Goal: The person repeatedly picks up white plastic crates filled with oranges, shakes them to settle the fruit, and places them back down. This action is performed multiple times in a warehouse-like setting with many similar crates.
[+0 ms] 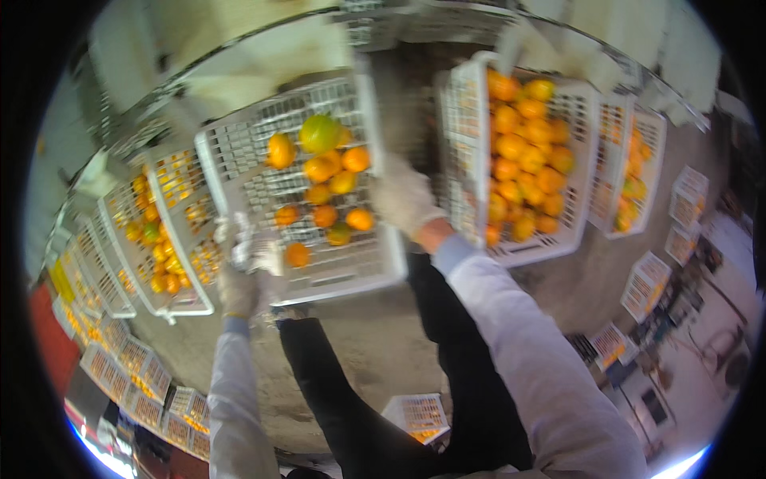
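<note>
Before me a white plastic crate (335,286), with slatted walls, holds several loose orange citrus fruits (325,216) and one larger green-yellow fruit (319,133). My right hand (407,194), in a pale glove, grips the crate's right rim; motion blur hides its fingers. On the left front side, my gloved left hand (239,287) is closed at the crate's rim. A crumpled whitish thing (242,242) shows by its fingers, too blurred to name. Both forearms reach forward in light sleeves.
To the right stands a fuller crate of orange fruits (529,158), with another crate (643,173) beyond it. More fruit crates (161,257) line the left side. Pale machine panels (269,57) run along the far side. Behind my legs, a small-looking crate (423,416) rests on the concrete floor (383,365).
</note>
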`<state>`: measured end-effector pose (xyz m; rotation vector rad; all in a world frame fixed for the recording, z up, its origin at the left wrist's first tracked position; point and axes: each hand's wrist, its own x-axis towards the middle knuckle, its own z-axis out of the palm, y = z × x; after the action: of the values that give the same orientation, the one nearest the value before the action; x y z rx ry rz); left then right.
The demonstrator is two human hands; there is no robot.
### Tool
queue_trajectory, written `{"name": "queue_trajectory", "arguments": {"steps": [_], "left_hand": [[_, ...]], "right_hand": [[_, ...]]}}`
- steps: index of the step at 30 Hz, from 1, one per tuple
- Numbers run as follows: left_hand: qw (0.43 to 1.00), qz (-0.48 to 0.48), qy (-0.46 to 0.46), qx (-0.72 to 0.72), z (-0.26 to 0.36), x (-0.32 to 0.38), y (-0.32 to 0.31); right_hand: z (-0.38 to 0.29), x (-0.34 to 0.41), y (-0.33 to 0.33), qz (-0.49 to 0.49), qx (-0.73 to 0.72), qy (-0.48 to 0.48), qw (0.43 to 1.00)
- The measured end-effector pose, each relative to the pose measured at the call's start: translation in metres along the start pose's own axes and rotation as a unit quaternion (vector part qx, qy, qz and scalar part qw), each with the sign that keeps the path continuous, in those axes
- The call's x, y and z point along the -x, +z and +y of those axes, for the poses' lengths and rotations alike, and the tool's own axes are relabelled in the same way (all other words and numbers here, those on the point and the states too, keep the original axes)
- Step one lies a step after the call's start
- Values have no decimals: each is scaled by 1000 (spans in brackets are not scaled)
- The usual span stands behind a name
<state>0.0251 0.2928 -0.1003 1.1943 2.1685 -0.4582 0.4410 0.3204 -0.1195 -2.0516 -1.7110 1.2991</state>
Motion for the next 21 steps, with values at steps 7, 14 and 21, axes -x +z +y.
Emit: {"name": "queue_trajectory", "arguments": {"steps": [7, 14, 21], "left_hand": [[983, 53, 143, 104, -29, 89, 11], [962, -105, 195, 162, 11, 179, 68], [939, -200, 150, 235, 27, 243, 99]], "right_hand": [[33, 125, -36, 11, -73, 101, 992], [154, 334, -62, -45, -75, 300, 950], [187, 410, -98, 3, -48, 365, 930]]}}
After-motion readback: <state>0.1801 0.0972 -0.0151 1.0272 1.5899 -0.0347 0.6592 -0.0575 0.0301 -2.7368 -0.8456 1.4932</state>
